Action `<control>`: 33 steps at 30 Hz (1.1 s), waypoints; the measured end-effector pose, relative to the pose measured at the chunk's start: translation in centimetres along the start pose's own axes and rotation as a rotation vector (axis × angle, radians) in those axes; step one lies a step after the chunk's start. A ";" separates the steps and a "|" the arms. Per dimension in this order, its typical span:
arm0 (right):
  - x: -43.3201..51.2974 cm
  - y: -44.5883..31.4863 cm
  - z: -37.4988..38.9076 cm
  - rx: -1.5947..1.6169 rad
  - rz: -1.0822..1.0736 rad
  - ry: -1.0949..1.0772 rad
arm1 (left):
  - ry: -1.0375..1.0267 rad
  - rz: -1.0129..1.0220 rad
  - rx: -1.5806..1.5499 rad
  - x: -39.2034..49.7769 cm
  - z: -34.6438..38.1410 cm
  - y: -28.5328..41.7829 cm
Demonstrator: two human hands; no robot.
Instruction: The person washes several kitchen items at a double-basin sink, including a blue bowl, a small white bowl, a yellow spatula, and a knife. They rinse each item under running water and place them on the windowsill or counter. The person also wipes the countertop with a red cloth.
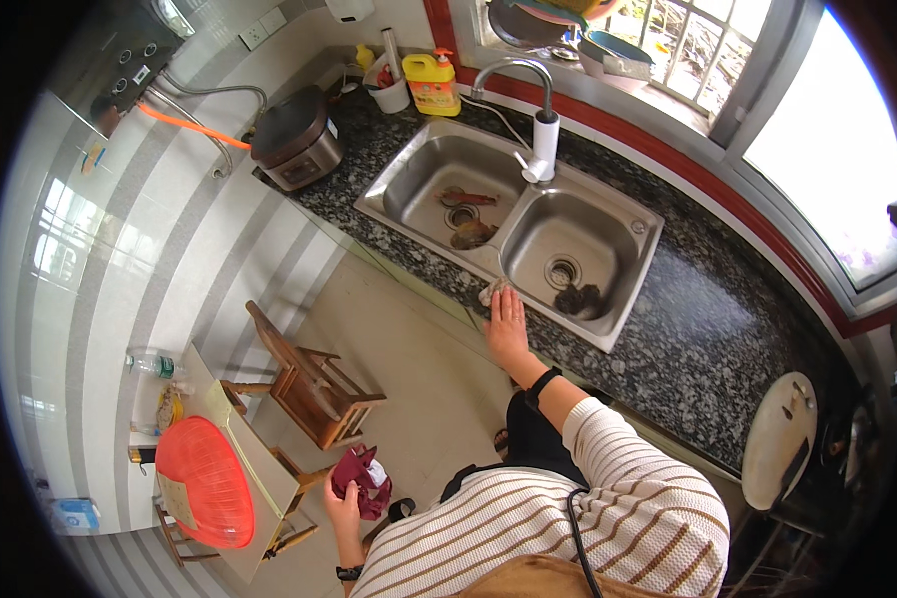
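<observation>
My right hand (507, 327) rests with its fingers over a crumpled light rag (487, 293), against the front rim of the double steel sink (493, 258). Part of the rag is hidden under the fingers. Low on the left, my left hand (341, 502) holds a bunched maroon cloth (354, 476) with a white patch showing, away from the counter. In the left basin lie a reddish strip (469, 198) and a brown clump (472, 235) by the drain. A dark clump (579, 300) sits near the drain of the right basin.
A white-bodied faucet (545, 146) rises behind the sink. On the speckled stone countertop (703, 336) stand a rice cooker (299, 138), a yellow pump jug (431, 84) and a round board (780, 441) at the right. A wooden chair (318, 389) and a table with a red mesh cover (205, 482) are left.
</observation>
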State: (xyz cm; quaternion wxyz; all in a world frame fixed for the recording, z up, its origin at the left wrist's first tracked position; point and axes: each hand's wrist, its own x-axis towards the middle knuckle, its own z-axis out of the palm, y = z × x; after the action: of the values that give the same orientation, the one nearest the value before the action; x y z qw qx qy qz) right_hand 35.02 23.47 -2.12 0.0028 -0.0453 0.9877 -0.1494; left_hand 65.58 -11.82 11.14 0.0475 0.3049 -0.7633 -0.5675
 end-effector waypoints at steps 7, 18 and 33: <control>12.2 -8.7 4.4 -0.034 -0.133 0.022 | 0.086 -0.076 -0.021 6.4 2.7 2.7; 35.2 -23.8 7.8 0.545 -0.617 -0.159 | 0.149 -0.131 0.127 17.9 7.5 14.4; 65.2 -9.0 9.8 0.137 -0.316 0.333 | 0.128 -0.273 0.167 24.1 6.0 14.9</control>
State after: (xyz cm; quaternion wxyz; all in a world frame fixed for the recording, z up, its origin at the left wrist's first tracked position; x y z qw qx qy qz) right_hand -28.93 6.15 -8.32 -0.1803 -0.1737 0.9428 -0.2200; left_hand 37.39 -16.77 15.77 -0.0070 0.4442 -0.7549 -0.4825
